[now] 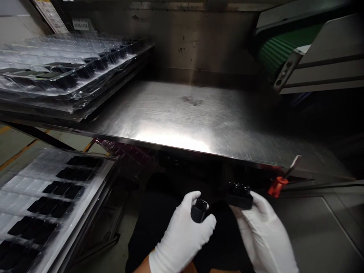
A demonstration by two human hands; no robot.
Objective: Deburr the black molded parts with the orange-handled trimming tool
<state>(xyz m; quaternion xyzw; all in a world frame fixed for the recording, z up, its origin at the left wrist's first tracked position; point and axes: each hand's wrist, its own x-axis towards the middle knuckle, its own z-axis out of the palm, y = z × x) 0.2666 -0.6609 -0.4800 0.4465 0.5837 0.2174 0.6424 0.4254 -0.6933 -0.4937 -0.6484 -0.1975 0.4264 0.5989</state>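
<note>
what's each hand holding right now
Left gloved hand: closed, holding a small black plastic part.
Right gloved hand: closed, holding a black pegged plastic block.

A brushed stainless steel table [170, 113] fills the middle of the scene, with a bright glare along its near edge and a dark smudge toward the far side. Behind it rises a scuffed steel wall [182, 41], with a paper notice [51, 15] at far left. A green conveyor belt [284, 47] sits at far right. Low on the left, a grey floor [17, 146] shows yellow lines.
</note>
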